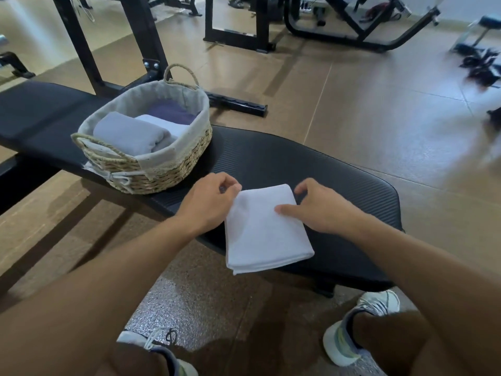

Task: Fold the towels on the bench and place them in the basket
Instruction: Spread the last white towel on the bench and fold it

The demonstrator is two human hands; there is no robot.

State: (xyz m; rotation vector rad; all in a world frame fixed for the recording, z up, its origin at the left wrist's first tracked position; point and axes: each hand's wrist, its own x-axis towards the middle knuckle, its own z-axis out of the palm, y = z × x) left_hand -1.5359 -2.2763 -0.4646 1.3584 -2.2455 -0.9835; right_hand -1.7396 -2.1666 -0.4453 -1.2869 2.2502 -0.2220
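Towel between both hands

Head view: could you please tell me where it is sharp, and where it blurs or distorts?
Head view: the white towel, both hands and the basket are sharp; the dark equipment at the right edge is smeared; wide-angle distortion bends the bench; glare washes out the far-right floor.

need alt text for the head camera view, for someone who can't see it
Two bare hands work a folded white towel on a black gym bench: the left hand pinches its far left corner, the right hand arches over its right edge. A woven basket with three folded towels sits left.
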